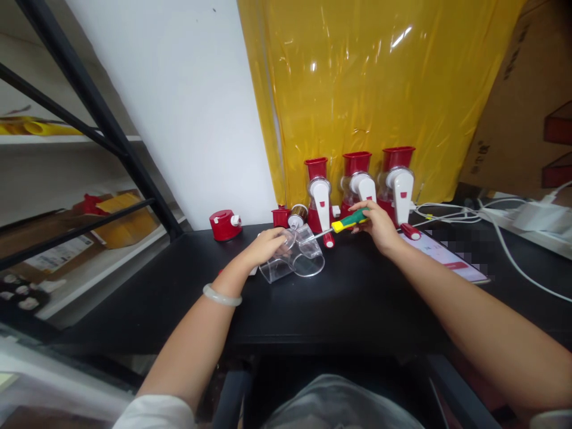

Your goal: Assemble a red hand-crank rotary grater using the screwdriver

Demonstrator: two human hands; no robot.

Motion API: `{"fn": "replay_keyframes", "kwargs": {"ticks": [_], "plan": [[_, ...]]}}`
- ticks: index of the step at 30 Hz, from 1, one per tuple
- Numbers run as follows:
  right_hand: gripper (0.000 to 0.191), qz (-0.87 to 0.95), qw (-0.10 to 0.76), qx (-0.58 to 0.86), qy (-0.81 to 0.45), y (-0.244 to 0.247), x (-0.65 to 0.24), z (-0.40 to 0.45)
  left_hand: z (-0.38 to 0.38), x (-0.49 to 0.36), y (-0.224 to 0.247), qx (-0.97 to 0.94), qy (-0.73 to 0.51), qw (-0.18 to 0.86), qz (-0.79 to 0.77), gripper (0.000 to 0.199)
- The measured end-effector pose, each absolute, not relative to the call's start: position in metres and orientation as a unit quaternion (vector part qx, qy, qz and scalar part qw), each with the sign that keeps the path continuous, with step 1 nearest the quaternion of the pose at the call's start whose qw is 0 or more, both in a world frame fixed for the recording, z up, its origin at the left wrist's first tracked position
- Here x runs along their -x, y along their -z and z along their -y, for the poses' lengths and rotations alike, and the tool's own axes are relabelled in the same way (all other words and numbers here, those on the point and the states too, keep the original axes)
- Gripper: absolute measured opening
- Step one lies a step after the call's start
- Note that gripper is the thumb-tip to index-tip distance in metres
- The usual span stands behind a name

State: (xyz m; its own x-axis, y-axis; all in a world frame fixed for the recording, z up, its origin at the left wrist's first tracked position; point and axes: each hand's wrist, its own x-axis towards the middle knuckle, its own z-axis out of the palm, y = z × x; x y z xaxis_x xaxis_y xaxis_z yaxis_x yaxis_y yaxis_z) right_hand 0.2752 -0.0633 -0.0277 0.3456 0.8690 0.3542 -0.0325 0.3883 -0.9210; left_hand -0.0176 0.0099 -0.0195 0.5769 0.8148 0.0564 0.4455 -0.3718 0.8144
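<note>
A clear plastic grater housing lies on its side on the black table, gripped at its left part by my left hand. In my right hand is a screwdriver with a green and yellow handle. Its metal shaft points left, and the tip reaches the clear housing; whether it touches a screw is too small to tell. Just behind the housing sit a metal grater drum and a small red part. A red round base with a white knob stands farther left.
Three red and white rotary graters, one at the left, stand along the back by a yellow sheet. A tablet lies under my right forearm. White cables and a power strip are at right; a shelf rack is at left.
</note>
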Motion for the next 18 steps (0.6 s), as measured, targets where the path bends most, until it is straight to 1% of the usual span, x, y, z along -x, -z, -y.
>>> {"fn": "replay_keyframes", "kwargs": {"ticks": [5,11,13,15,18], "plan": [[0.012,0.485,0.690,0.435,-0.315,0.0280,-0.2746,0.0642,-0.0113,0.0174,0.0200,-0.793,-0.242,0.399,-0.393,0.033],[0.028,0.510,0.671,0.457,-0.284,0.0329,-0.2763,0.0617,-0.0115,0.0178,0.0202,-0.791,-0.237,0.400,-0.397,0.035],[0.029,0.514,0.672,0.457,-0.275,0.0325,-0.2760,0.0621,-0.0113,0.0177,0.0198,-0.792,-0.238,0.398,-0.397,0.034],[0.025,0.507,0.683,0.446,-0.278,0.0310,-0.2753,0.0630,-0.0114,0.0176,0.0196,-0.793,-0.237,0.395,-0.398,0.034],[0.013,0.485,0.703,0.425,-0.301,0.0283,-0.2744,0.0645,-0.0118,0.0177,0.0198,-0.790,-0.233,0.399,-0.403,0.034]]}}
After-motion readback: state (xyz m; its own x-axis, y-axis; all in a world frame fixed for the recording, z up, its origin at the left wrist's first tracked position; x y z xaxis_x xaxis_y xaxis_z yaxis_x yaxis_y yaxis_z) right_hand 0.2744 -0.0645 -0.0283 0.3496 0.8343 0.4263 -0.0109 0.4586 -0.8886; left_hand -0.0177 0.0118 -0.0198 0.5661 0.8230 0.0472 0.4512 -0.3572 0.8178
